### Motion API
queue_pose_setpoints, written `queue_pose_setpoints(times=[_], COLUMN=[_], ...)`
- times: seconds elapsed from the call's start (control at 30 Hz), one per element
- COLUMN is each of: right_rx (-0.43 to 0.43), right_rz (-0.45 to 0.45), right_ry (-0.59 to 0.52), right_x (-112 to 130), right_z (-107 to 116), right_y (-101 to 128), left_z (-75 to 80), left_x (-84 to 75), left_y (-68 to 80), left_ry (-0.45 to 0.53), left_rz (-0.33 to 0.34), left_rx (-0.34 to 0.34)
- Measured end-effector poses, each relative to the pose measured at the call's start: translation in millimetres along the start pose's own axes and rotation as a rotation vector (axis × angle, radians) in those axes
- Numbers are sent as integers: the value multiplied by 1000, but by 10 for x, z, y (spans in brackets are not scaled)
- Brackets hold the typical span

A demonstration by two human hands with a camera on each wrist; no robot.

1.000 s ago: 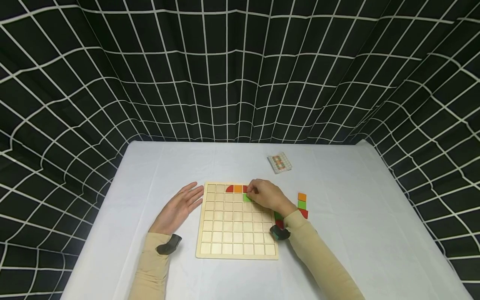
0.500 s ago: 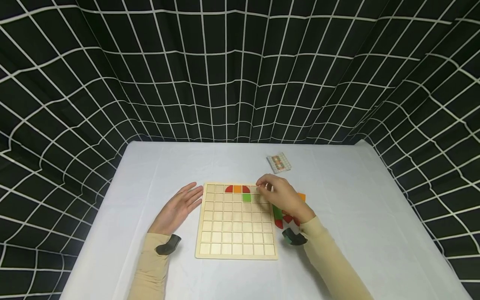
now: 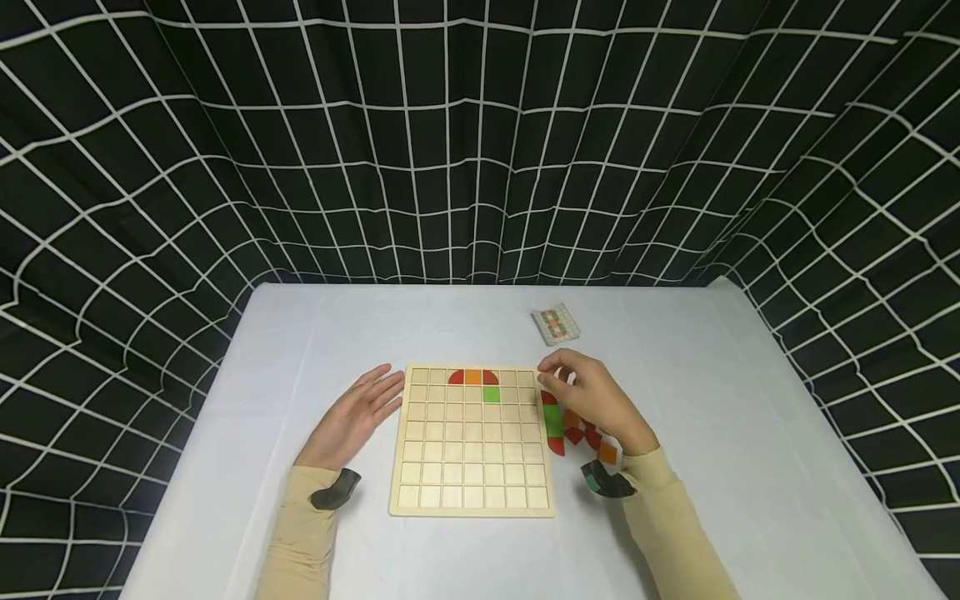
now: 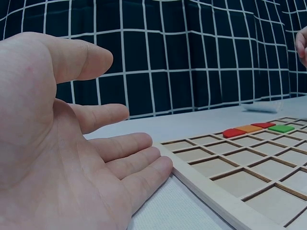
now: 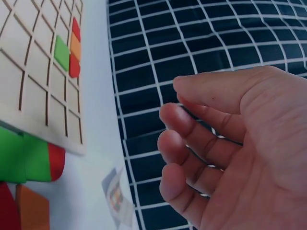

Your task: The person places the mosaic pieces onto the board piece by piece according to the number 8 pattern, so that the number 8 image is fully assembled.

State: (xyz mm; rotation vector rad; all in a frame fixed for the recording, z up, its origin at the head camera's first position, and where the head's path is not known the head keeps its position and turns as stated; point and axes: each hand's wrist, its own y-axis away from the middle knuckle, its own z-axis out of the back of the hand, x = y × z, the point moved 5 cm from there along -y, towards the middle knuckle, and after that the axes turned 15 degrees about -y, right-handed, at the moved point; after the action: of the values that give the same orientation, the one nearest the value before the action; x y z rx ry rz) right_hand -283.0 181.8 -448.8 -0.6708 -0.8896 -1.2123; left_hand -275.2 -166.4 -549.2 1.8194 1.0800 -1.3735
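A wooden grid board (image 3: 474,454) lies on the table. In its far row sit a red piece (image 3: 457,377), an orange square (image 3: 473,377) and another red piece (image 3: 491,377), with a green square (image 3: 491,393) just below the last. My left hand (image 3: 351,419) rests palm up beside the board, its fingertips at the left edge in the left wrist view. Over the board's far right corner hovers my right hand (image 3: 596,397), fingers loosely bent; the right wrist view shows nothing between them. Below it lie green pieces (image 3: 553,421) and an orange piece (image 3: 607,452), partly covered by the hand.
A stack of printed pattern cards (image 3: 556,324) lies on the white table (image 3: 375,325) behind the board. Several red pieces (image 3: 592,435) lie right of the board. A black curtain with white grid lines (image 3: 450,150) surrounds the table.
My right hand has left the board's far row and moved right, past the corner. The right-hand red piece is now uncovered, and so are loose pieces beside the board. My left hand stays put.
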Motion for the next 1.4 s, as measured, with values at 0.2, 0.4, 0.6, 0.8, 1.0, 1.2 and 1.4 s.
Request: queue_pose_setpoints(times=[0.2, 0.4, 0.6, 0.8, 1.0, 1.2, 1.4], right_rx=[-16, 12, 63, 81, -2, -47, -6], right_rz=[-62, -154, -193, -201, -243, -248, -242], right_ry=[-4, 33, 135, 194, 255, 279, 269], right_x=[-191, -382, -554, -632, -730, -773, -734], right_z=[35, 4, -76, -95, -20, 40, 55], right_y=[26, 16, 17, 13, -13, -21, 16], left_z=[-2, -1, 3, -1, -7, -6, -4], left_x=[19, 42, 41, 39, 34, 28, 19], left_y=[-17, -23, -4, -4, -4, -4, -1], left_ry=[8, 18, -2, -1, 3, 4, 8], left_rz=[-3, 21, 32, 26, 31, 34, 32], left_rx=[10, -9, -21, -17, -23, -27, -28])
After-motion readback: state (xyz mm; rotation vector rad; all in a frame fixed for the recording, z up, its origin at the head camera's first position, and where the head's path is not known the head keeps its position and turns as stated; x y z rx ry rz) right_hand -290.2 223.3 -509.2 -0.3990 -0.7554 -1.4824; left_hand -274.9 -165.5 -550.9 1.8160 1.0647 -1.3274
